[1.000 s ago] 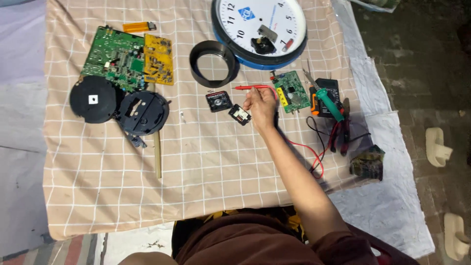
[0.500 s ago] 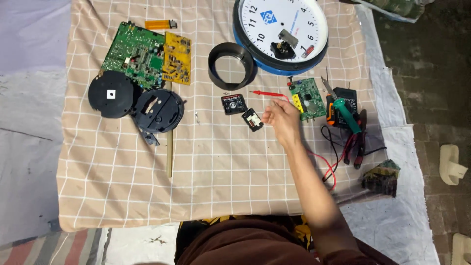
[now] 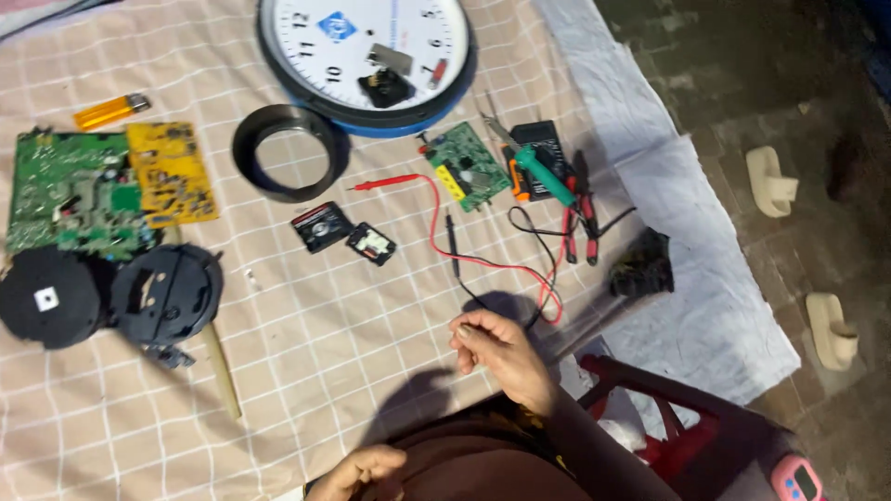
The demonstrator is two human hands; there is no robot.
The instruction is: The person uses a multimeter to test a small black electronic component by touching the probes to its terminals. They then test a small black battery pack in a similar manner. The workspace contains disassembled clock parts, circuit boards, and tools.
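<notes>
My right hand (image 3: 501, 351) hovers over the checked cloth (image 3: 306, 353) near my body, thumb and fingers pinched together; nothing shows between them. Just beyond it lie the red and black leads (image 3: 520, 269) of a multimeter (image 3: 543, 148), with the red probe (image 3: 385, 181) and black probe (image 3: 452, 243) resting on the cloth. Two small black clock modules (image 3: 320, 225) (image 3: 371, 243) sit farther out, left of the leads. My left hand (image 3: 360, 467) rests low against my clothing at the bottom edge, partly cut off, fingers loosely bent.
A large wall clock (image 3: 367, 51) lies at the top, with a black ring (image 3: 288, 153) and a small green board (image 3: 469, 167) below it. Green (image 3: 65, 190) and yellow (image 3: 172, 172) circuit boards, two black discs (image 3: 167, 292), a lighter (image 3: 111, 109), a screwdriver (image 3: 548, 176), pliers (image 3: 575, 223), a red stool (image 3: 668, 399).
My right hand has drawn back from the two black modules toward my body and pinched shut. The view has moved closer and shifted, and my left hand has come into view.
</notes>
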